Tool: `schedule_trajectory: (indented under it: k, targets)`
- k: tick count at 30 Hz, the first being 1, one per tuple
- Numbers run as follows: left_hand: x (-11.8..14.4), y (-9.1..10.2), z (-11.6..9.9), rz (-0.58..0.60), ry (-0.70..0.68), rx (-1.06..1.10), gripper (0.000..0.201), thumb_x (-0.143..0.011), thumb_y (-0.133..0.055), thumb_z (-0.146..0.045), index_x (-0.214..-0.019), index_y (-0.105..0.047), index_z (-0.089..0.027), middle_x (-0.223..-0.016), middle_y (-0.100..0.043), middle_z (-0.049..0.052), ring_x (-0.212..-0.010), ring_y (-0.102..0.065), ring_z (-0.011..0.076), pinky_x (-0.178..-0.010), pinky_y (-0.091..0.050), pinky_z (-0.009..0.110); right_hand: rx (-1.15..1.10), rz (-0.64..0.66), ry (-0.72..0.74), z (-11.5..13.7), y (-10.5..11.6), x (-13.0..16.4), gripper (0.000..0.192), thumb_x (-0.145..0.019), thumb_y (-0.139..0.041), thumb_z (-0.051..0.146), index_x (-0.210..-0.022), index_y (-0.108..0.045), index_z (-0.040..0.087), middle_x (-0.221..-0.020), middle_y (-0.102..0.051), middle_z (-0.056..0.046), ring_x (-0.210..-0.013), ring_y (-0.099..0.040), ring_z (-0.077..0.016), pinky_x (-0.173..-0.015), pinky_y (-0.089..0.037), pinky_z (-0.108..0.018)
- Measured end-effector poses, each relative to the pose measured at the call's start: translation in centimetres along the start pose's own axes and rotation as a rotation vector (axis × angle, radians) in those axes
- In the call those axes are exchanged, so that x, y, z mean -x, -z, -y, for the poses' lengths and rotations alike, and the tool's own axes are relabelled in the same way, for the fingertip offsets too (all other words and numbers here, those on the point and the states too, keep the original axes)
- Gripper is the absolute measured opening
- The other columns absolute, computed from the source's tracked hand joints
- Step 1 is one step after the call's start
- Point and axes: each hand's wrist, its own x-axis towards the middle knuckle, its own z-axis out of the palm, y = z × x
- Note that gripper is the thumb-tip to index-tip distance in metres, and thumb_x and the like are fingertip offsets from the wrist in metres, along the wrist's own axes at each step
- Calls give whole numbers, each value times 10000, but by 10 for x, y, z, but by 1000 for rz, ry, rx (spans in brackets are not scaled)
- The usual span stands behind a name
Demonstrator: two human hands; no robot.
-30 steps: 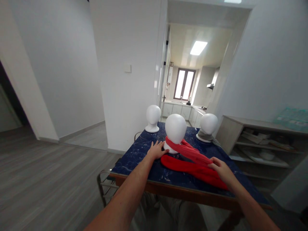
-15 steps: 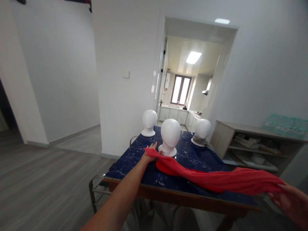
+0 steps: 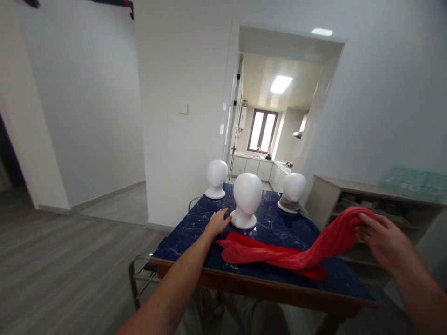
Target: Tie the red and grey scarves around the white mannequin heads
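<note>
A red scarf point(image 3: 279, 253) lies across the dark blue marble table point(image 3: 195, 235), one end lifted to the right. My right hand point(image 3: 382, 239) grips that raised end above the table's right side. My left hand point(image 3: 217, 222) rests flat on the table, fingers apart, just left of the base of the middle white mannequin head point(image 3: 247, 194). The scarf is off that head and lies in front of it.
A second white head point(image 3: 216, 177) stands at the table's far left, a third point(image 3: 294, 190) at the far right with a grey scarf around its base. A low shelf unit point(image 3: 370, 209) stands to the right. A metal chair frame point(image 3: 138, 274) is at the table's left front corner.
My right hand pulled the red scarf off the middle head out to the right, then lifted its end up and back inward. The scarf's other end has slipped from under my left hand.
</note>
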Motion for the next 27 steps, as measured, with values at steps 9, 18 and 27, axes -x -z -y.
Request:
schedule_trajectory:
  k: [9, 18, 27]
  targets:
    - [1, 4, -1, 23, -15, -4, 627, -1029, -522, -469, -1575, -507, -162, -1636, -502, 159, -1558, -418, 316, -1296, -271, 475, 434, 426, 332, 58, -234, 112, 144, -887, -698, 359, -951, -675, 232, -955, -739, -69, -924, -666, -263, -846, -502, -372]
    - [4, 5, -4, 33, -36, 43, 705, -961, -627, -517, -1568, -519, -175, -1594, -553, 164, -1559, -412, 344, -1299, -266, 489, 348, 716, 403, 15, -266, 186, 497, -954, -670, 422, -1434, -614, 302, -1446, -627, -115, -1358, -545, -355, -1169, -404, -541]
    - [4, 7, -15, 31, -125, 71, 1010, -826, -777, -598, -1642, -382, -152, -1664, -443, 210, -1558, -399, 390, -1311, -216, 537, 620, 117, 269, -91, -129, 55, 382, -986, -464, 522, -1016, -679, 208, -1071, -710, -158, -1076, -622, -352, -1018, -474, -529]
